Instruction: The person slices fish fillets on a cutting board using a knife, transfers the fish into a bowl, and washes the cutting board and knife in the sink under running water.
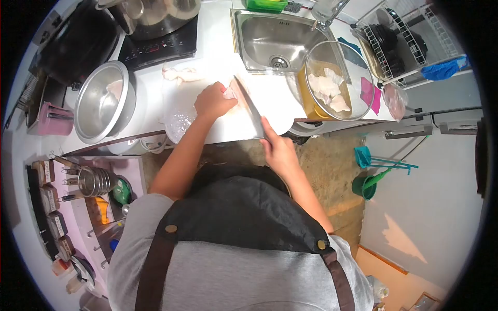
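Note:
My right hand [280,153] is wrapped round the handle of a long kitchen knife [250,102], its blade pointing away from me over the white cutting board [277,111]. Beside the blade, my left hand [213,102] is closed on a piece of pale raw chicken [229,94], pressing it to the board. Part of that piece is hidden by the fingers. Another raw chicken piece [180,74] lies farther left. A crumpled clear plastic bag [179,124] sits near the counter's front edge, by my left forearm.
A steel bowl [85,111] holding some meat stands left; a clear-rimmed container [303,98] with several chicken pieces stands right. Behind are an induction cooker [161,52] with a steel pot [155,18], a sink [259,44] and a dish rack [407,46].

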